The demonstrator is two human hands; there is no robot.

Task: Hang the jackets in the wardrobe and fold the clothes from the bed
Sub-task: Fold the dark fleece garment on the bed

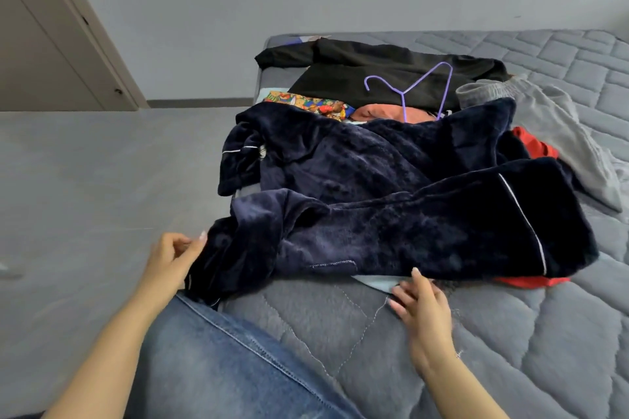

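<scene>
Head view: a navy fleece robe (391,201) lies spread over a pile of clothes at the bed's (510,333) left edge. The left hand (172,257) pinches the robe's hanging corner between curled fingers; the right hand (423,309), fingers straight and apart, rests at its near hem. A purple hanger (413,88) lies on a black jacket (374,75) behind.

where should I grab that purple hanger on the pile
Grip the purple hanger by its neck below the hook, coming from above. It lies flat on the black garment, hook exposed, while its lower end slips under the navy fleece robe.
</scene>
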